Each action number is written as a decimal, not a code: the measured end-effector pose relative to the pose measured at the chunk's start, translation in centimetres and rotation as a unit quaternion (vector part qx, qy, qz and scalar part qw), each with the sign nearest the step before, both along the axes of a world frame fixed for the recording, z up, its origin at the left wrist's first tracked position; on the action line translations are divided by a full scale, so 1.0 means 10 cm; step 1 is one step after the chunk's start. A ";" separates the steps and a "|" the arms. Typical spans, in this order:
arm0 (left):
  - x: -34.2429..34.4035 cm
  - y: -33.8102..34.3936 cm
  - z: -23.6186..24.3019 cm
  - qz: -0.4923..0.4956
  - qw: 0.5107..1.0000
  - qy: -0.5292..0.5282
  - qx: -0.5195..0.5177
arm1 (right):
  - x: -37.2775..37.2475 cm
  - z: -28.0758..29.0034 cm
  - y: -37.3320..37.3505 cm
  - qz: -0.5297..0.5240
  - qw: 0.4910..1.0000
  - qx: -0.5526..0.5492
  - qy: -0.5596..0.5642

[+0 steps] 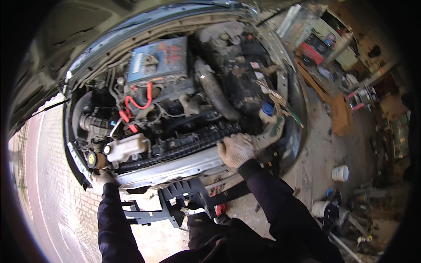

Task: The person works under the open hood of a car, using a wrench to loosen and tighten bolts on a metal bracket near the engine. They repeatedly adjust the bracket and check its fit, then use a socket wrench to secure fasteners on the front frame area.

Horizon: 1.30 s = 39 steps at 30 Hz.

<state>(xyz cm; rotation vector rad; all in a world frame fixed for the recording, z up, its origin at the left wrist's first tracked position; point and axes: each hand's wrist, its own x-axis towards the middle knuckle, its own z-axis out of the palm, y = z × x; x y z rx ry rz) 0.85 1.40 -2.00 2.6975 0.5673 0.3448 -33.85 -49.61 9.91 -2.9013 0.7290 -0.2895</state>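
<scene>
A car's open engine bay (pixel 210 114) fills the middle. Along its front runs a silver crossmember (pixel 162 168), behind a black ribbed radiator top (pixel 184 147). Gloved, my right hand (pixel 237 151) has its fingers curled over the crossmember's right part. My left hand (pixel 101 179), also gloved, is closed at the front left corner, below a yellow-topped cap (pixel 93 160); what it grips is unclear. Nearby are a translucent reservoir (pixel 125 150) and a blue cap (pixel 267 109). A black plastic frame (pixel 175 206) lies below the crossmember, between my forearms.
The raised hood (pixel 48 52) overhangs the upper left. A paved road edge (pixel 48 175) shows at left. On the right, the cluttered workshop floor (pixel 320 153) holds cardboard (pixel 340 114), a white bucket (pixel 340 173), tools and parts.
</scene>
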 end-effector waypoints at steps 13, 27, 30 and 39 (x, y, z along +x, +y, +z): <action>0.01 -0.01 -0.25 0.002 0.991 -0.129 0.041 | 0.15 0.01 -0.05 0.018 0.996 -0.030 0.087; -0.22 -0.24 0.22 0.006 0.996 -0.088 -0.033 | 1.22 0.33 0.11 0.120 0.973 -0.028 -0.197; -0.23 -0.27 0.30 0.020 0.997 -0.074 -0.016 | 2.44 0.57 0.16 0.107 0.974 -0.055 -0.191; -0.23 -0.18 0.22 0.005 0.998 -0.056 -0.016 | 4.53 0.79 0.04 0.032 0.992 -0.076 0.099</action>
